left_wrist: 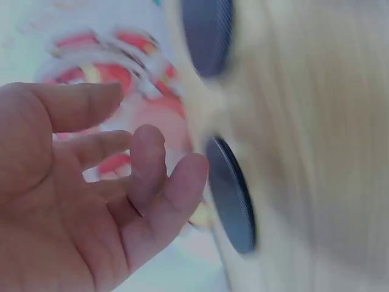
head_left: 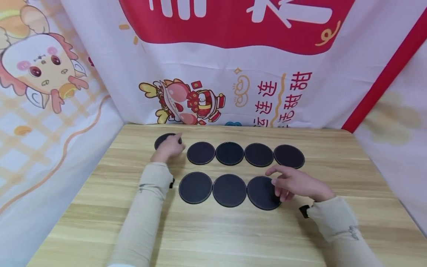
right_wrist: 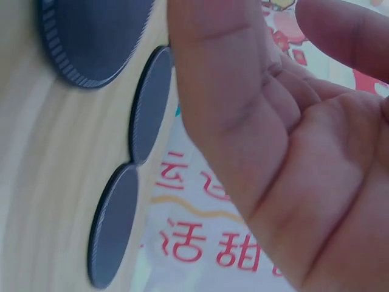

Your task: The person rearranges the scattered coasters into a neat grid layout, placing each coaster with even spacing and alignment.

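Black round coasters with stitched rims lie on a wooden table. My left hand (head_left: 171,145) is over the far-left coaster (head_left: 161,141) and hides part of it. In the left wrist view the fingers of that hand (left_wrist: 91,176) are loosely bent with nothing between them, beside a coaster (left_wrist: 231,194). My right hand (head_left: 298,182) hovers at the right end of the front row and covers the edge of a coaster (head_left: 261,191). Its fingers are relaxed around nothing; the right wrist view shows the palm (right_wrist: 322,158) beside coasters (right_wrist: 152,103).
Several coasters (head_left: 229,153) form a back row, side by side. The front row holds two more, a left coaster (head_left: 195,187) and a middle coaster (head_left: 229,190). Behind the wooden table (head_left: 213,237) hangs a printed cloth (head_left: 213,66); another cloth (head_left: 66,148) borders the left side.
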The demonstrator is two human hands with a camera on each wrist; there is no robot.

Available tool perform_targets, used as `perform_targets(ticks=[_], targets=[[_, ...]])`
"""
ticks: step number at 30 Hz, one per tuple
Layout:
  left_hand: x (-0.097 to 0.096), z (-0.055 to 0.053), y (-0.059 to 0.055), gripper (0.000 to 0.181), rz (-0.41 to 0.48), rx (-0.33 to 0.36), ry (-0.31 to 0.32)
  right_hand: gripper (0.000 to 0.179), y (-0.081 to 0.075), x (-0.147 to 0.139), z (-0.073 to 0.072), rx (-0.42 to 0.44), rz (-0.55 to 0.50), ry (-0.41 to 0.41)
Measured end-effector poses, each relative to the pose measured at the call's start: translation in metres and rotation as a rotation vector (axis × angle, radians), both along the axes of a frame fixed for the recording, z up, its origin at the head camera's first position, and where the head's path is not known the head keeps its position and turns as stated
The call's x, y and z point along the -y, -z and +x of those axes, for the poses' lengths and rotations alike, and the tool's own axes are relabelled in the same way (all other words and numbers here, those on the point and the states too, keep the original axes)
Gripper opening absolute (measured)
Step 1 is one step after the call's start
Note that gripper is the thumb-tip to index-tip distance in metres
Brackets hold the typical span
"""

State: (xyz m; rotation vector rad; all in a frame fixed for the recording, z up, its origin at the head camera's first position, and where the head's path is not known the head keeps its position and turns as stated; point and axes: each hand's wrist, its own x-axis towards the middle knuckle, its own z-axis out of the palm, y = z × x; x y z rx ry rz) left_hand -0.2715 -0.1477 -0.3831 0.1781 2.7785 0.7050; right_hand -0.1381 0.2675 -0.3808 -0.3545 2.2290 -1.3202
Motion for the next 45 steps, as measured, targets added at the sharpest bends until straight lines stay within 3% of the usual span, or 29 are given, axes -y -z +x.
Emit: perform_targets(ticks=[4, 8, 13, 20, 27, 30, 35, 40, 45], targets=[[0.032, -0.014, 0.012, 0.065, 0.068, 0.179, -0.033, 0.029, -0.006, 0.015, -0.007, -0.005, 0.029, -0.029], [0.04, -0.015, 0.018, 0.065, 0.155, 0.266, -0.059, 0.029, -0.012, 0.028, -0.013, -0.014, 0.045, -0.053], [0.04, -0.007, 0.019, 0.061, 0.064, 0.204, -0.039, 0.029, -0.017, 0.048, -0.02, -0.022, 0.066, -0.089], [0.04, 0.017, 0.016, 0.058, -0.117, 0.072, -0.056, 0.028, -0.017, 0.09, -0.034, -0.023, 0.079, -0.159], [0.044, 0.038, 0.014, 0.055, -0.086, 0.019, -0.084, 0.026, -0.025, 0.151, -0.049, 0.01, 0.019, -0.248], [0.05, 0.041, 0.011, 0.053, -0.049, 0.011, -0.069, 0.027, -0.027, 0.178, -0.057, 0.031, -0.007, -0.24], [0.062, 0.039, 0.006, 0.052, 0.005, 0.009, -0.078, 0.033, -0.023, 0.224, -0.078, 0.094, -0.059, -0.147], [0.074, 0.038, 0.008, 0.051, -0.031, 0.011, -0.168, 0.047, -0.01, 0.264, -0.1, 0.163, -0.049, -0.099], [0.083, 0.04, 0.013, 0.053, -0.058, 0.013, -0.241, 0.057, 0.006, 0.291, -0.112, 0.243, -0.005, -0.074]])
